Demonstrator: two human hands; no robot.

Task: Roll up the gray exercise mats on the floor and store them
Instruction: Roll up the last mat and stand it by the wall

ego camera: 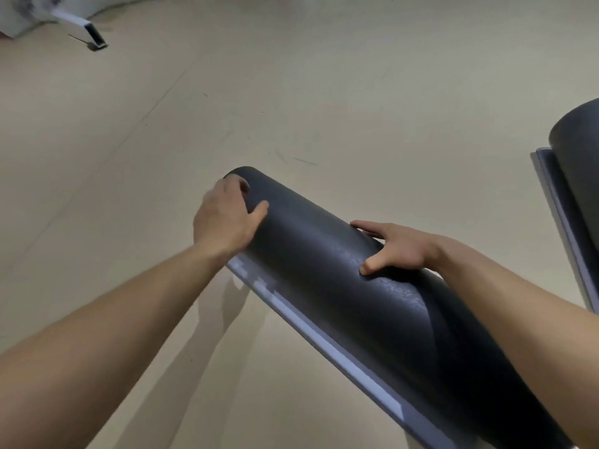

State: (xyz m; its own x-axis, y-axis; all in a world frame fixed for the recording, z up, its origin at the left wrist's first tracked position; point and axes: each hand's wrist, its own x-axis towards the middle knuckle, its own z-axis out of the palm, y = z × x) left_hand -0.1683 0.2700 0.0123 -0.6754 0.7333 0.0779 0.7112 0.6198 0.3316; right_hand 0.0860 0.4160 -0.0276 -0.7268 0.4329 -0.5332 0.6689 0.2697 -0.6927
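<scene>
Head view: the rolled gray mat [324, 273] slants from centre to lower right over the beige floor [291, 92]; the left hand [227, 217] curls round its far end; the right hand [397, 247] clasps its middle; another rolled mat [580, 163] sits at the right edge.

Dark gray mat [324, 270], beige floor [291, 76]

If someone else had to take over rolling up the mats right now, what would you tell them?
Left hand grips the far end of the rolled gray mat.
Right hand grips the roll further along, fingers curled over the top.
The roll's loose outer edge shows along its lower side.
A second rolled mat sits at the right.
Done: both mats look rolled.
Left: probably tuck the loose edge in, then store both.
</scene>
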